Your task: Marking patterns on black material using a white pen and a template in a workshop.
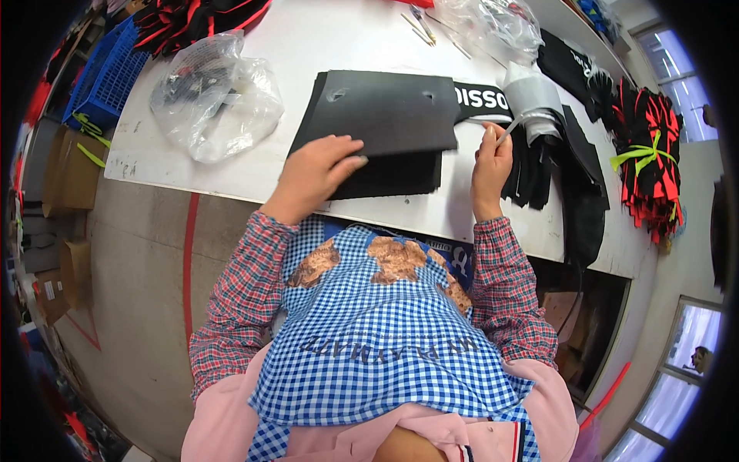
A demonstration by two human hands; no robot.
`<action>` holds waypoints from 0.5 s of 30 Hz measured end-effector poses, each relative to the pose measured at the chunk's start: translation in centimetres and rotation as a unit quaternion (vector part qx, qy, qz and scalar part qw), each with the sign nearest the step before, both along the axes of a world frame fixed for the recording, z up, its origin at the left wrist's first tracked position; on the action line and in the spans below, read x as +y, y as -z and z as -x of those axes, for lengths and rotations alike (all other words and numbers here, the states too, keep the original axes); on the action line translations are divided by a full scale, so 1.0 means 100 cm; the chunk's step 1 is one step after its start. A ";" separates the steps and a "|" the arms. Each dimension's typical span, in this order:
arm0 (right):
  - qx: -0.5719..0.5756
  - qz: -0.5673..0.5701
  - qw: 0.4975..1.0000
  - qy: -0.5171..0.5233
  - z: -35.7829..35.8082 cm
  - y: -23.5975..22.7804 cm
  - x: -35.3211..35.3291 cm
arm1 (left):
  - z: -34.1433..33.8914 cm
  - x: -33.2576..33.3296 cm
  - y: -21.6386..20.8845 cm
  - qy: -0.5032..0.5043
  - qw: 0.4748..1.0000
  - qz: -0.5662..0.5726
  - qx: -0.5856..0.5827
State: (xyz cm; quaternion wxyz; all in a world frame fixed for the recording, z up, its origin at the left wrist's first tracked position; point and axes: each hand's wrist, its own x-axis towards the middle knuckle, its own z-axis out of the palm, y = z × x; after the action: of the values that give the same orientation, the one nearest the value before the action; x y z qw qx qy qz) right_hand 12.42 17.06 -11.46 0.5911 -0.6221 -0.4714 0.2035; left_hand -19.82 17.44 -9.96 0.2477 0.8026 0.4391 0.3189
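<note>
My left hand (317, 171) is closed on the near left edge of a black flat panel (385, 112), its fingers over the top and its thumb toward the front. Under that panel lies a stack of similar black pieces (404, 179), partly covered. To the right, my right hand (493, 165) pinches the loose end of a narrow grey-white strip (511, 127). The strip leads up to a whitish wrapped bundle or roll (531, 91); its exact kind is unclear. A black band with white lettering (483, 102) lies between the panel and that bundle.
A clear plastic bag (219, 104) with dark contents sits on the white table (138, 158) at the left. Black strips (527, 173) and a long black piece (581, 192) lie at the right, near a red-and-black bundle (650, 158). Thin sticks (419, 31) lie at the back.
</note>
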 end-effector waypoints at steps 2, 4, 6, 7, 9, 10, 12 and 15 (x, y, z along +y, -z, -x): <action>-0.086 -0.013 0.996 0.000 0.010 -0.002 -0.020 | 0.005 0.004 -0.017 -0.029 0.992 0.077 -0.100; -0.177 -0.025 0.982 -0.066 0.027 -0.001 -0.033 | 0.014 0.007 -0.018 -0.076 0.974 0.132 -0.169; -0.240 -0.019 0.960 -0.145 0.045 -0.003 -0.038 | 0.019 0.012 -0.013 -0.098 0.967 0.111 -0.206; -0.262 -0.013 0.949 -0.175 0.053 -0.003 -0.041 | 0.019 0.012 -0.013 -0.119 0.958 0.092 -0.246; -0.349 0.040 0.909 -0.225 0.064 -0.001 -0.044 | 0.021 0.013 -0.015 -0.129 0.955 0.068 -0.258; -0.363 -0.007 0.897 -0.254 0.071 -0.004 -0.042 | 0.025 0.013 -0.012 -0.136 0.948 0.079 -0.278; -0.379 -0.035 0.887 -0.260 0.076 -0.002 -0.035 | 0.029 0.014 -0.008 -0.146 0.937 0.091 -0.304; -0.405 -0.088 0.874 -0.253 0.075 0.003 -0.026 | 0.027 0.010 -0.010 -0.163 0.925 0.107 -0.327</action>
State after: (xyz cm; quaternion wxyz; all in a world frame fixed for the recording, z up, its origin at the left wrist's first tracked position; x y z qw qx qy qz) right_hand 4.92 14.50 -11.80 0.3295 -0.4547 -0.8267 0.0340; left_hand -22.51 18.47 -8.98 0.4062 0.5398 0.4901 0.5509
